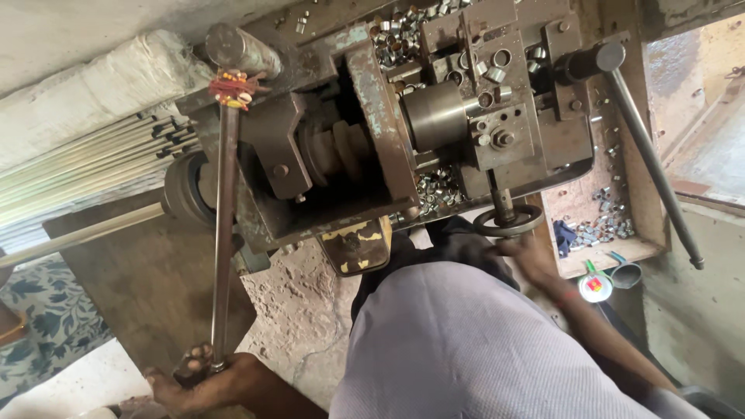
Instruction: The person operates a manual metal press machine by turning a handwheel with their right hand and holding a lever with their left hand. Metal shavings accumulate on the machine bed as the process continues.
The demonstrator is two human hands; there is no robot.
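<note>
My left hand [203,379] grips the lower end of a long steel lever [224,233] that runs up to a small lathe-like machine [388,116]; red and yellow threads are tied near the lever's top. My right hand [531,256] rests on the small round handwheel [508,221] at the machine's front edge. A cylindrical chuck [434,115] sits at the machine's centre. Several short metal rings [396,35] lie piled on the machine bed and in its tray. My lap in grey cloth fills the lower middle.
A second long lever with a black knob [652,155] slants down at the right. A wooden tray [605,225] holds several cut metal pieces. Long metal tubes [85,159] feed in from the left beside a white sack. A small funnel and a round tin [596,285] lie below the tray.
</note>
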